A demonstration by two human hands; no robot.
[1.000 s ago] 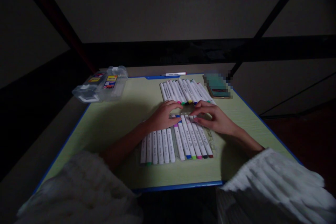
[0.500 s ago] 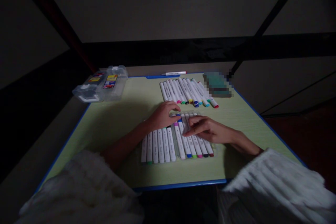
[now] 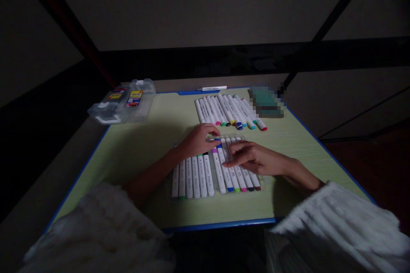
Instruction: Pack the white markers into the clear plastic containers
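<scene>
A near row of white markers [image 3: 205, 175] with coloured caps lies across the middle of a pale green table [image 3: 144, 149], partly in a clear plastic holder [image 3: 224, 138]. My left hand [image 3: 198, 140] rests on the far ends of the left markers, its fingertips curled onto the holder's far edge. My right hand [image 3: 253, 158] lies over the right markers with its fingers drawn together, pressing on them. A second row of markers [image 3: 229, 111] lies farther back, untouched.
A clear plastic case [image 3: 123, 102] with coloured labels sits at the table's far left corner. One single marker [image 3: 211, 88] lies at the far edge. A blurred teal object [image 3: 265, 102] lies at the far right. Dark bars cross behind the table.
My right hand has slid from the holder's far edge back toward me, onto the middle of the right markers. The left hand has stayed in place.
</scene>
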